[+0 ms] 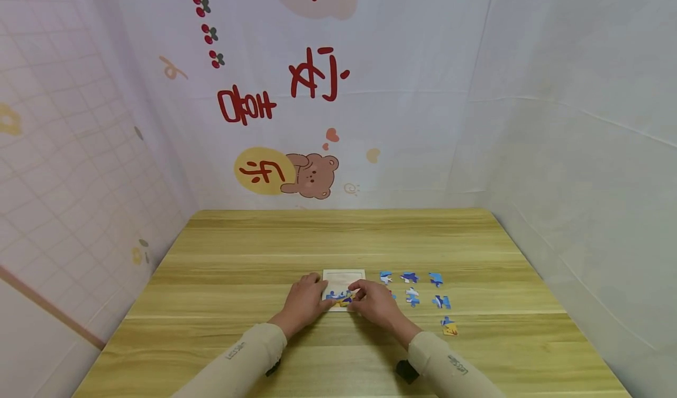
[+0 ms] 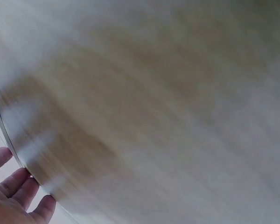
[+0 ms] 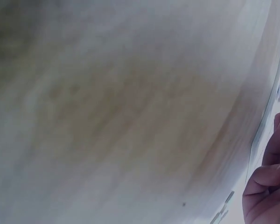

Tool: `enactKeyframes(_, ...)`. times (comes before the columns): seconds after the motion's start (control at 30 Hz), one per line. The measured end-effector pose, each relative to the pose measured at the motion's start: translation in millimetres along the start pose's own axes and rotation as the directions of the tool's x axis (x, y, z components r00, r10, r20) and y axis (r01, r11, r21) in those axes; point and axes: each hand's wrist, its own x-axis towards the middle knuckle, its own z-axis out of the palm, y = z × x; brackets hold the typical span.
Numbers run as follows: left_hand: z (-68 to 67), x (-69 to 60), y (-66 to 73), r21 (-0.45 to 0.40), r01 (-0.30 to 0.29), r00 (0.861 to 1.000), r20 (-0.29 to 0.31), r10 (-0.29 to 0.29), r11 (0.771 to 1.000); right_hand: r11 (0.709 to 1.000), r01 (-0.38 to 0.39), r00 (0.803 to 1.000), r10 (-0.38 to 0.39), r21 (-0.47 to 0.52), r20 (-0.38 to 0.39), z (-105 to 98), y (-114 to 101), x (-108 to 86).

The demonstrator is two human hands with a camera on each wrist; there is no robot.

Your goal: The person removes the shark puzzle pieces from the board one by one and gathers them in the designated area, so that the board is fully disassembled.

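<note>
A white-bordered puzzle tray (image 1: pixel 344 273) lies on the table, with blue and yellow puzzle pieces (image 1: pixel 334 296) fitted along its lower part. Against its left side rests my left hand (image 1: pixel 304 301), thumb over the lower left border; the left wrist view shows the fingertips (image 2: pixel 47 205) loosely bent. My right hand (image 1: pixel 376 303) is over the tray's lower right, thumb and index finger pinching a small puzzle piece, mostly hidden by the fingers. In the right wrist view the other fingers (image 3: pixel 269 179) are curled.
Several loose puzzle pieces (image 1: pixel 412 297) lie in rough rows right of the tray, one with yellow (image 1: pixel 449 327) nearest the front. Another is partly behind the right hand. The wooden table (image 1: pixel 238 257) meets printed cloth walls (image 1: pixel 412 92) at the back and sides.
</note>
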Motion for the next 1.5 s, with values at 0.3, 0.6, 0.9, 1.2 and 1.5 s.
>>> enactKeyframes(0.3, 1.9, 0.7, -0.2, -0.016, 0.006, 1.000, 0.003, -0.006, 1.000, 0.997, -0.016, 1.000, 0.014, 0.076, 0.022, -14, 4, -10.8)
enactKeyframes(0.6, 1.8, 0.1, 0.0, -0.012, 0.018, 1.000, 0.008, -0.018, 1.000, 0.996, -0.026, 0.999, 0.023, 0.085, 0.035, -33, 13, -29.1)
enactKeyframes(0.9, -0.9, -0.4, 1.3, -0.026, 0.011, 1.000, 0.005, -0.011, 1.000, 0.994, -0.046, 0.998, 0.043, 0.095, 0.041, -54, 34, -49.5)
enactKeyframes(1.2, 0.0, -1.4, -0.9, -0.027, 0.018, 1.000, 0.019, -0.018, 0.999, 0.998, -0.052, 0.998, 0.051, 0.038, 0.030, -74, 48, -66.8)
enactKeyframes(1.5, -0.1, -1.9, -1.1, -0.033, 0.003, 1.000, 0.013, -0.002, 0.999, 0.998, -0.055, 0.998, 0.054, 0.032, 0.031, -87, 65, -82.3)
